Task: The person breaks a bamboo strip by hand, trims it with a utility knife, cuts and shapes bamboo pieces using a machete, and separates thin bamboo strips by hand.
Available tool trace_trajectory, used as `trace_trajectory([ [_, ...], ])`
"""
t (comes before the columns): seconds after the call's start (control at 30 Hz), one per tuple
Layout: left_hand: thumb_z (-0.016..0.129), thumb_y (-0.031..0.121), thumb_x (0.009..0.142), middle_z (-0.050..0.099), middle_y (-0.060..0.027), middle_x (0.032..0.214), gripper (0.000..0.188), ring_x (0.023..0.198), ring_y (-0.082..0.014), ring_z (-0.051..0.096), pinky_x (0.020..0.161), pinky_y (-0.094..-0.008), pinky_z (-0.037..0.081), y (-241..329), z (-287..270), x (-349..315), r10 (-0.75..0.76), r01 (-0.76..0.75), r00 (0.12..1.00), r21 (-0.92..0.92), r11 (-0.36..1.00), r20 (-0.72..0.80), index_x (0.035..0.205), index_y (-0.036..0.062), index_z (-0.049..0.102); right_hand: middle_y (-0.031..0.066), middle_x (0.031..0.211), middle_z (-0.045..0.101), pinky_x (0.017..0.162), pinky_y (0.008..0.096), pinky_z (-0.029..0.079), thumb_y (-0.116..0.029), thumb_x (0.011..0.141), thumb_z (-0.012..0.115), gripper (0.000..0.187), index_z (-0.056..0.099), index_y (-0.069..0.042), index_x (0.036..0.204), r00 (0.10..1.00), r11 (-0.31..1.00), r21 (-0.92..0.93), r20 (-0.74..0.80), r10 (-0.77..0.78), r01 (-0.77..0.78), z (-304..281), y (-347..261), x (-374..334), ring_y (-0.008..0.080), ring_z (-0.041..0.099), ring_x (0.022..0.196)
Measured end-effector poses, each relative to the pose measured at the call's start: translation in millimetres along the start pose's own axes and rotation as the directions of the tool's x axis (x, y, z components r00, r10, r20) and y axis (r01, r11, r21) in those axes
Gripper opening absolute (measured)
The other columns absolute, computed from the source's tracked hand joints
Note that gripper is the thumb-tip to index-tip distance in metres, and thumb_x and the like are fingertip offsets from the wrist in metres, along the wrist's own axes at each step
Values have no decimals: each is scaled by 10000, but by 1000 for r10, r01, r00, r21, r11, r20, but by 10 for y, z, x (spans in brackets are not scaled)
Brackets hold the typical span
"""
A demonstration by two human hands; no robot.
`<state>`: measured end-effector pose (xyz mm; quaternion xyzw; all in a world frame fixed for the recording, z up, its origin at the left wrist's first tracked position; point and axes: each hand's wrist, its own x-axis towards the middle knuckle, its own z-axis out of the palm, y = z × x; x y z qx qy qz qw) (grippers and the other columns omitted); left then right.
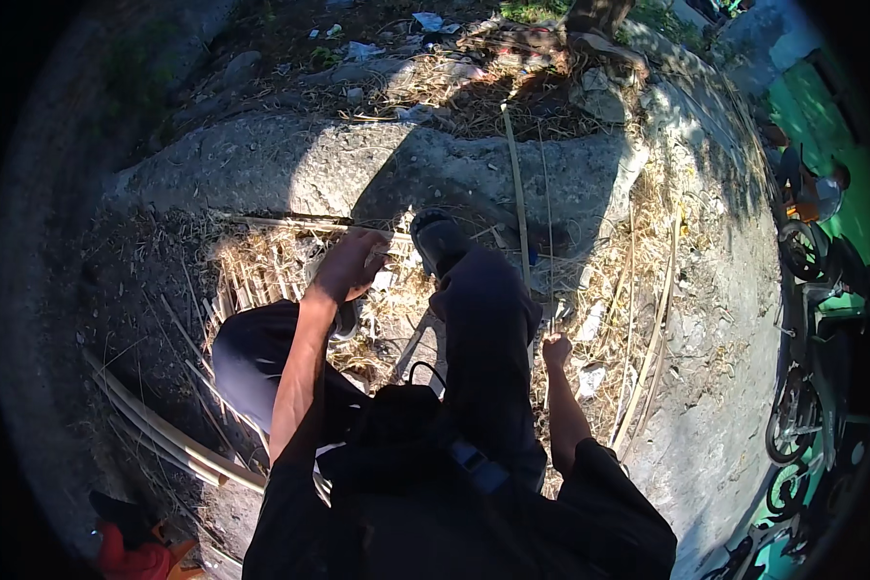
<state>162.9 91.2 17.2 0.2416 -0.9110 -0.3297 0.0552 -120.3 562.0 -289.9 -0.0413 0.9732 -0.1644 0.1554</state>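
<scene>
My left hand is closed, its fingers curled in bright sun beside a pale bamboo strip that lies crosswise. What it grips, if anything, is hidden. Lower on the right, my right hand makes a fist over the shavings, and a thin pale sliver seems to rise from it; I cannot make out what it holds. Between the hands my dark-trousered leg stretches forward to a dark shoe. A long bamboo strip runs away from me past that shoe.
Pale shavings litter the ground. Curved bamboo lengths lie at left, and long strips at right. Ahead is a rough stone ledge with a tree trunk. Parked motorcycles and people are at the edges.
</scene>
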Motion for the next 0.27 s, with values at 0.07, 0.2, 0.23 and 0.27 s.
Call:
trace_trajectory([
  [0.07,694,232,957,660,-176,1184,309,1082,-409,658,915,-469,538,61,-33,-2,-21,24,997,43,999,-70,1237,107,646,156,1106,649,903,521,498,-171,830,725,417,608,-99,1223,983,1000,-10,-185,-6,4,2,-50,-45,361,647,1069],
  [0.2,649,228,982,707,-168,1176,255,1087,-375,675,937,-459,522,153,-248,-94,-114,163,938,127,978,-326,1199,97,676,144,1249,557,1011,552,414,-179,852,689,422,569,-134,1253,936,978,-8,-286,-203,210,-91,-458,-297,350,531,1235],
  [0.23,656,222,976,723,-158,1164,245,1089,-360,682,921,-461,532,149,-305,-101,-134,203,920,156,967,-367,1189,104,683,140,1269,542,1038,558,395,-187,853,695,432,566,-157,1264,951,973,38,-220,-216,230,-124,-588,-333,335,492,1290],
  [0.27,660,224,972,725,-154,1160,249,1086,-359,684,912,-460,537,151,-357,-115,-155,224,906,135,965,-394,1186,99,683,140,1269,542,1038,558,395,-187,853,695,432,566,-157,1264,953,971,36,-202,-225,237,-233,-528,-667,335,492,1290],
])
